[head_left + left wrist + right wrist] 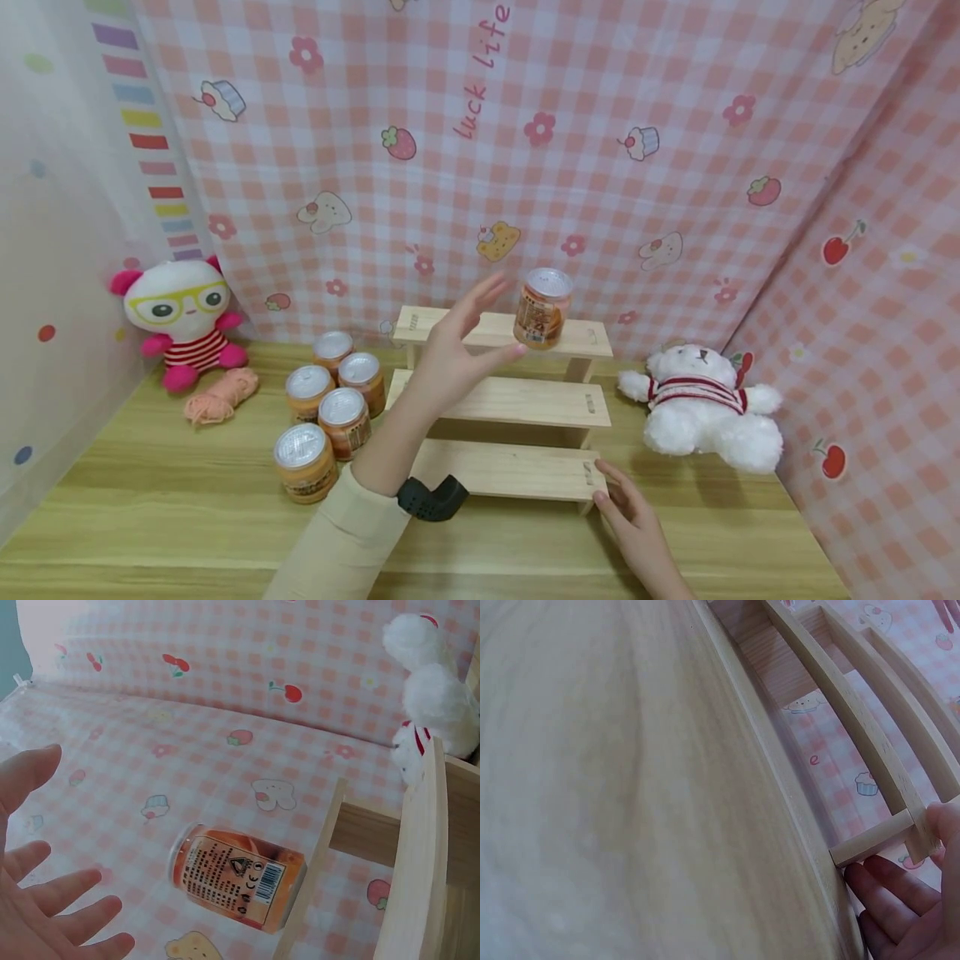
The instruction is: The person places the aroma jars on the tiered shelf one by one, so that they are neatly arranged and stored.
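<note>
A three-step wooden shelf stands on the table. On its top step, toward the right, sits an upright jar with a clear lid and orange contents. My left hand is just left of this jar, fingers spread and apart from it. In the left wrist view the jar's printed label and barcode show beside the loose fingers of the left hand. My right hand holds the right end of the bottom step. The right wrist view shows its thumb at the board's end and fingers by the leg.
Several similar jars stand grouped left of the shelf. Farther left are a panda plush and a bundle of pink yarn. A white teddy bear lies to the right. A checked curtain hangs close behind the shelf.
</note>
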### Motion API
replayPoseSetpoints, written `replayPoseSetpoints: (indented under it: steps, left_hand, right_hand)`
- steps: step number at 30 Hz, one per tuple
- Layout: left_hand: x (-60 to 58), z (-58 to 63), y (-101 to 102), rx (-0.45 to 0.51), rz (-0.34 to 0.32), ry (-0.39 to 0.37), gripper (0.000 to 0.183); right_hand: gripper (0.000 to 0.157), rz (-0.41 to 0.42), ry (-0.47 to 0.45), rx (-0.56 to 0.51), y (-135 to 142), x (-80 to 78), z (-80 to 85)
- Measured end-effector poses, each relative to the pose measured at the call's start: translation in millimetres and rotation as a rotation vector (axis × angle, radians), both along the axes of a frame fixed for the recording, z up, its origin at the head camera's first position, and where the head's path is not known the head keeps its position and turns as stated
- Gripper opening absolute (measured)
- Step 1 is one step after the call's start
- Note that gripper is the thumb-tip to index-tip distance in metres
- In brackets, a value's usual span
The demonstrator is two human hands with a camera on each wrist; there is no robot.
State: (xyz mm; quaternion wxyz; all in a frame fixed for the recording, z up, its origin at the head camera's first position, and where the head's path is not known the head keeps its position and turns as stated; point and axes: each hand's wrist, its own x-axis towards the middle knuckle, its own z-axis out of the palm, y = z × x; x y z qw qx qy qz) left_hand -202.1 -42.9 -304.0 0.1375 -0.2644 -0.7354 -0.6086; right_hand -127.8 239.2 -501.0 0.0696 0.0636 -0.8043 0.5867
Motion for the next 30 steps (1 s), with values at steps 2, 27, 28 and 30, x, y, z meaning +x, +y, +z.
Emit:
replayPoseSetpoints:
  steps: [2,27,28,30]
  left_hand:
    - [7.4,-2.0,-5.2,0.004,0.003,0.007,0.076]
    - [73.8,-48.4,-80.3,-0.088,0.148,-0.081,0.078]
    - [75.5,-50.2,-84.0,-0.096,0.159,-0.083,0.078]
    - [78.0,-54.1,-91.2,-0.104,0.179,-0.069,0.077]
  right_hand:
    - [0.040,0.000,0.005,-0.002,-0.5,-0.4,0.0]
    - [0.040,0.001,0.009,-0.008,-1.3,-0.3,0.6]
    - [0.040,0.001,0.007,-0.007,-1.4,-0.1,0.7]
    - [0.040,0.002,0.006,-0.005,-1.3,0.3,0.7]
